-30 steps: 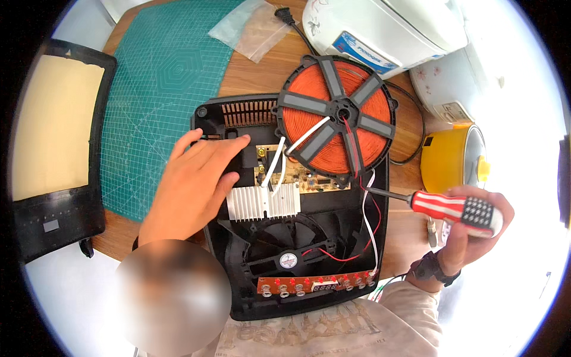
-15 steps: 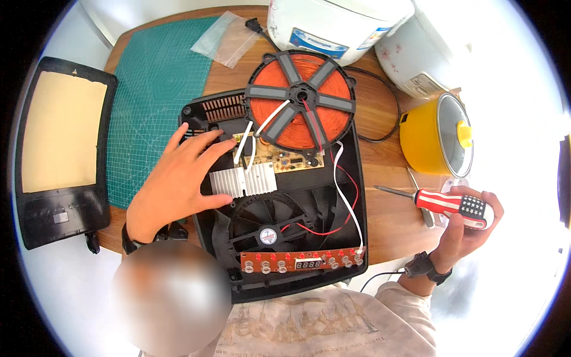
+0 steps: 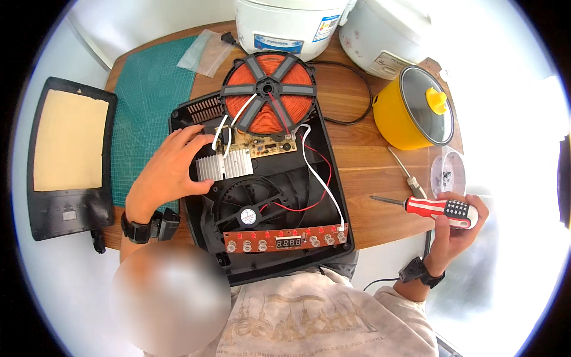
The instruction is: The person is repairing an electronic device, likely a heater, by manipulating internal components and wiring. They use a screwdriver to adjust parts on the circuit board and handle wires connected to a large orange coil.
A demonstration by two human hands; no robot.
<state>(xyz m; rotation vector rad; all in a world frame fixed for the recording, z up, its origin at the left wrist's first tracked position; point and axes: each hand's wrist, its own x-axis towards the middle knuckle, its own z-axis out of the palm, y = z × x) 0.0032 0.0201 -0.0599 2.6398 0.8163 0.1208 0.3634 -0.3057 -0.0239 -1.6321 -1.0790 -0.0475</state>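
Observation:
An opened induction cooker base, a black plastic housing (image 3: 318, 196), lies in front of me. My left hand (image 3: 163, 166) reaches over its left edge, with thumb and fingers apart around the left end of the silver heat sink (image 3: 238, 165). Fingertips rest by the tan circuit board (image 3: 276, 147); whether they touch it is hard to see. Tilted over the far end is the copper coil (image 3: 297, 107), joined by white and red wires. A red display board (image 3: 273, 240) lies along the near edge, below the black fan (image 3: 229, 199). Off to the right, my right hand (image 3: 461, 229) grips a screwdriver (image 3: 431, 208) by its flag-patterned handle, tip pointing left.
A green cutting mat (image 3: 140, 101) and a black-framed panel (image 3: 71, 143) are at left. Beyond the coil stand two white rice cookers (image 3: 285, 30) (image 3: 380, 44). At right are a yellow pot (image 3: 398, 110), another screwdriver (image 3: 410, 178) and a clear dish (image 3: 438, 172) of small dark parts.
The view has shifted, so most things sit further left and higher. My left fingers have drawn closer together beside the heat sink. The right hand keeps the screwdriver in much the same pose.

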